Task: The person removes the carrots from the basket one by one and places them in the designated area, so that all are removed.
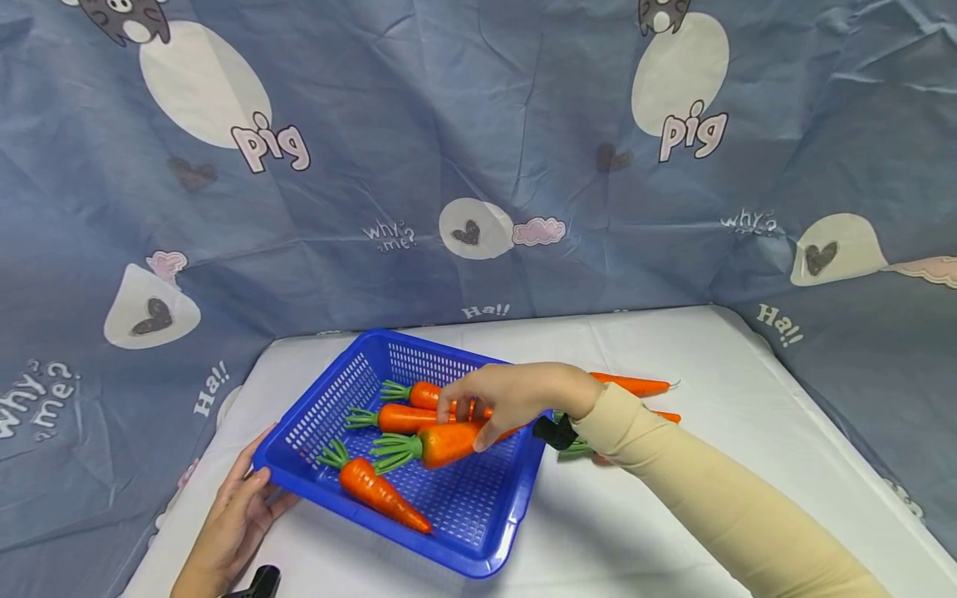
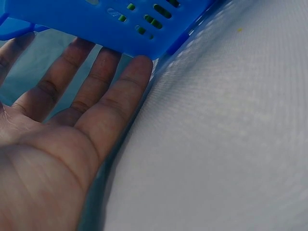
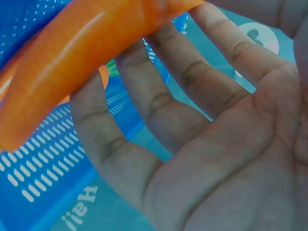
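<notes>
A blue perforated plastic basket (image 1: pixel 374 521) sits at an angle on the white surface. My right hand (image 1: pixel 508 394) reaches over its right side and pinches an orange carrot (image 1: pixel 444 446) with green stem stubs between thumb and fingers. In the right wrist view, the carrot's tapered end (image 3: pixel 62 62) lies across the fingers. Two more carrots lie behind it, partly covered by the hand, and another carrot (image 1: pixel 381 494) rests near the basket's front wall. My left hand (image 1: pixel 242 519) touches the basket's near-left corner, its extended fingers (image 2: pixel 110 108) against the blue wall.
Right of the basket, more carrots (image 1: pixel 635 385) lie on the white tabletop (image 1: pixel 733 399), partly hidden by my right forearm. A blue-grey printed cloth (image 1: pixel 389 166) hangs behind and along both sides.
</notes>
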Demonstrator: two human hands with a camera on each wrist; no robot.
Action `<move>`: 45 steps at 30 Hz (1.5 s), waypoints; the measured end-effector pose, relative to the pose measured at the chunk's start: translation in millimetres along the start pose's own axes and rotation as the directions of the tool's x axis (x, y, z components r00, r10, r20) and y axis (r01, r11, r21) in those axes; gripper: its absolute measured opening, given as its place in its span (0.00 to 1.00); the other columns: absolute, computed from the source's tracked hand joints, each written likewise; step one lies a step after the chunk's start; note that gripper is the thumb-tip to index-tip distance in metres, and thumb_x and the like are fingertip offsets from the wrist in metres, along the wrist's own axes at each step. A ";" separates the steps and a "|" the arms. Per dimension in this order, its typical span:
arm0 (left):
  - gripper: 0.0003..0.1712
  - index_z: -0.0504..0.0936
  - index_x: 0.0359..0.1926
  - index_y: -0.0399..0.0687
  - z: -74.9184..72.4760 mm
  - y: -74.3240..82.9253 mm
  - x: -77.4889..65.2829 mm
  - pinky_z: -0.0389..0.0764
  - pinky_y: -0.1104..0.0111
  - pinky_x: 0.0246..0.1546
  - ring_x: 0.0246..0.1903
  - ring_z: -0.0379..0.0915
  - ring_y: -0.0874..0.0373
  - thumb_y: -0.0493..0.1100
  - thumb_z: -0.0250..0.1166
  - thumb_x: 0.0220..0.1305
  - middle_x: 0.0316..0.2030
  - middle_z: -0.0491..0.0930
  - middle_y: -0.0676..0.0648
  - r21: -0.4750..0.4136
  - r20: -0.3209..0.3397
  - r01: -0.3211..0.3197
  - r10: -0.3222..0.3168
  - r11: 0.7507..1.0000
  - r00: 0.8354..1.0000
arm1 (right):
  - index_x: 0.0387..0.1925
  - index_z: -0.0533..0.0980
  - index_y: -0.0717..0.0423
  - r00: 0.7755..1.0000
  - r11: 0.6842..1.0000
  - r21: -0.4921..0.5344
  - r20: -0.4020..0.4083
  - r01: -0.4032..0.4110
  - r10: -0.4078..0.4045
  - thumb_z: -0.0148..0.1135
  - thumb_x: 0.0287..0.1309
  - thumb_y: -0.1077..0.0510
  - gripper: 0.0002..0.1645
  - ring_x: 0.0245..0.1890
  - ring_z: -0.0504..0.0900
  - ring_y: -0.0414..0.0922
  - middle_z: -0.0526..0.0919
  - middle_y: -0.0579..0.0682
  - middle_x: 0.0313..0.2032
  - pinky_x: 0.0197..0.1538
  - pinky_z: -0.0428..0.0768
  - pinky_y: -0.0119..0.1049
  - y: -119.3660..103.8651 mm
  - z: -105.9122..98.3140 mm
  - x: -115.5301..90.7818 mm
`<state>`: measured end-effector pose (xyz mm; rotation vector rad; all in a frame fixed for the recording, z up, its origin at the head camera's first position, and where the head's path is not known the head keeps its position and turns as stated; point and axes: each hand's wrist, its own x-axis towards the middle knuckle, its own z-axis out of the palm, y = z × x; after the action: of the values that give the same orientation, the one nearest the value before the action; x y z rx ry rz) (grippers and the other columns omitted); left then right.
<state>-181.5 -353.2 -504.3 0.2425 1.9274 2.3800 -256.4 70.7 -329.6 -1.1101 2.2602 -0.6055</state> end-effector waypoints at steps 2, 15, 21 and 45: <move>0.32 0.58 0.84 0.64 0.2 0.3 1.1 0.89 0.63 0.51 0.59 0.83 0.65 0.39 0.44 0.87 0.65 0.80 0.65 0.000 0.002 -0.003 0.003 1.000 1.000 | 0.56 0.79 0.41 1.000 1.000 -0.008 -0.012 -0.006 0.005 0.77 0.63 0.63 0.24 0.51 0.82 0.41 0.84 0.44 0.51 0.60 0.84 0.37 0.8 -1.9 -3.0; 0.32 0.59 0.83 0.65 -1.8 -1.8 1.2 0.89 0.63 0.52 0.59 0.83 0.65 0.38 0.43 0.87 0.66 0.80 0.65 -0.002 0.019 -0.010 0.010 1.000 1.000 | 0.55 0.78 0.42 0.999 1.000 -0.027 -0.054 -0.008 0.006 0.75 0.64 0.65 0.23 0.50 0.82 0.43 0.84 0.45 0.50 0.58 0.82 0.34 9.3 -2.6 -5.5; 0.32 0.59 0.84 0.66 -2.2 -3.5 -1.6 0.89 0.63 0.51 0.58 0.84 0.65 0.39 0.44 0.87 0.65 0.80 0.67 0.009 -0.013 0.019 -0.019 1.000 1.000 | 0.55 0.78 0.42 0.999 1.000 -0.023 -0.049 -0.018 0.017 0.75 0.65 0.63 0.23 0.52 0.82 0.44 0.83 0.44 0.50 0.59 0.83 0.35 10.0 1.7 -4.7; 0.31 0.58 0.84 0.64 -2.0 -1.8 1.8 0.89 0.64 0.51 0.58 0.84 0.65 0.40 0.45 0.87 0.64 0.80 0.67 0.016 -0.032 0.029 -0.028 0.999 0.999 | 0.57 0.78 0.40 0.994 0.999 0.016 -0.092 -0.050 0.051 0.75 0.66 0.59 0.22 0.54 0.82 0.41 0.85 0.41 0.50 0.64 0.83 0.44 24.0 2.0 -45.4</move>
<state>-183.7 -354.4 -506.4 0.1783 1.9513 2.3651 -245.6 120.8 -333.2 -1.0345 2.3512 -0.6634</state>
